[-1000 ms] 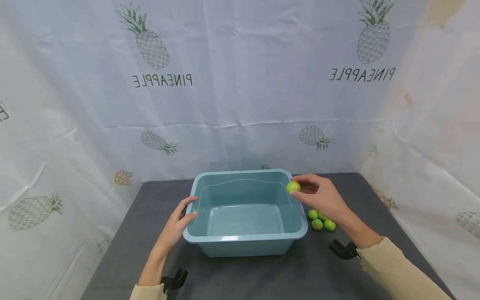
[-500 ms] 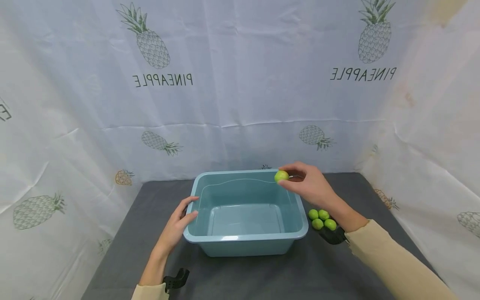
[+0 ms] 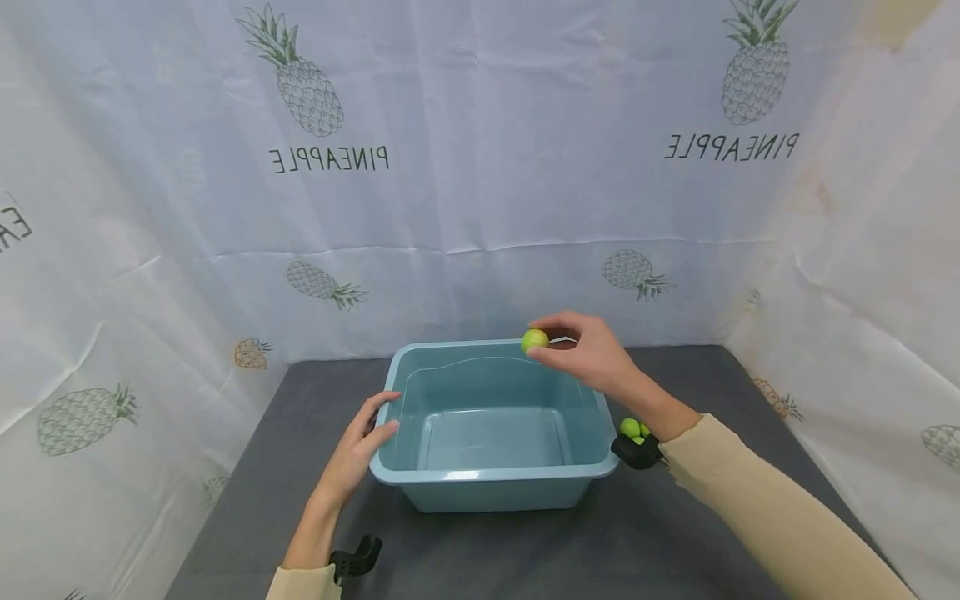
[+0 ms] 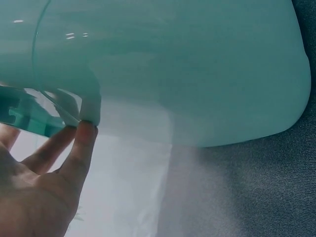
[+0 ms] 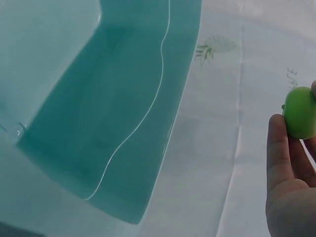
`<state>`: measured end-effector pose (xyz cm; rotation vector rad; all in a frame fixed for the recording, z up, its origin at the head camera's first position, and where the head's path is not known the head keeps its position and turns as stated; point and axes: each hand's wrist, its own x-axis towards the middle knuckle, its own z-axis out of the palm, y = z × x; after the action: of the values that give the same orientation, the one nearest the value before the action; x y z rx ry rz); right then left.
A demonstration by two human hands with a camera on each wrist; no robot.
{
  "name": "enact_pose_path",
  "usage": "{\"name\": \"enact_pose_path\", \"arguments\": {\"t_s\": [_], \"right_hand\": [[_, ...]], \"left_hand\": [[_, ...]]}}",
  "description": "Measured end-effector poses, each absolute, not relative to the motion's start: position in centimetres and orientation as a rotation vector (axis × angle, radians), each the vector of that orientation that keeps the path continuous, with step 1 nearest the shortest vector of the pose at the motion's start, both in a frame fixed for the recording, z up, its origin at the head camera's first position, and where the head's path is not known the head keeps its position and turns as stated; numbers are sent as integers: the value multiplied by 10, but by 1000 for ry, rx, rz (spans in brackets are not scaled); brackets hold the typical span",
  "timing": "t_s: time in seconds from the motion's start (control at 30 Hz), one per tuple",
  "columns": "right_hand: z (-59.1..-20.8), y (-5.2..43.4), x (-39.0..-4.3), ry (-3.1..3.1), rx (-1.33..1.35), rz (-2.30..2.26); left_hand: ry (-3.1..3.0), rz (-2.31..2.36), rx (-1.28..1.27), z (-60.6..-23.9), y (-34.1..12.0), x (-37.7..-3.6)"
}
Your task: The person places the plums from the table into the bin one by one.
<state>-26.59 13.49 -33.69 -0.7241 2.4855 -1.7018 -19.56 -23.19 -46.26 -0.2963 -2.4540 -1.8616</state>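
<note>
A light blue plastic basin (image 3: 480,476) sits in the middle of the dark table in the head view, its inside bare. At its left rim my left hand (image 3: 348,458) grips the edge between thumb and fingers; the left wrist view shows the fingertips (image 4: 85,133) on the rim. Over the basin's far right side, my right hand (image 3: 588,354) pinches a small green lime (image 3: 535,341) between thumb and fingers. In the right wrist view that lime (image 5: 300,113) is smooth and round, with a tiny stem nub.
Several more limes (image 3: 630,428) lie on the table (image 3: 247,517) right of the basin, partly hidden behind the right wrist's black camera mount (image 3: 637,452). A white pineapple-print cloth (image 3: 480,183) hangs at the back and both sides.
My right hand has carried the lime up and to the left, from the basin's right rim to over its far side. My left hand stays on the left rim.
</note>
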Motion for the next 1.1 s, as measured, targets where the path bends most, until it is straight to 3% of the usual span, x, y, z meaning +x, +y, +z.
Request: {"name": "enact_pose_path", "arguments": {"t_s": [1.1], "right_hand": [[-361,70,-302,2446,-892,-1705]], "left_hand": [[-2458,-1838,-276,-465,-230,-193]]}}
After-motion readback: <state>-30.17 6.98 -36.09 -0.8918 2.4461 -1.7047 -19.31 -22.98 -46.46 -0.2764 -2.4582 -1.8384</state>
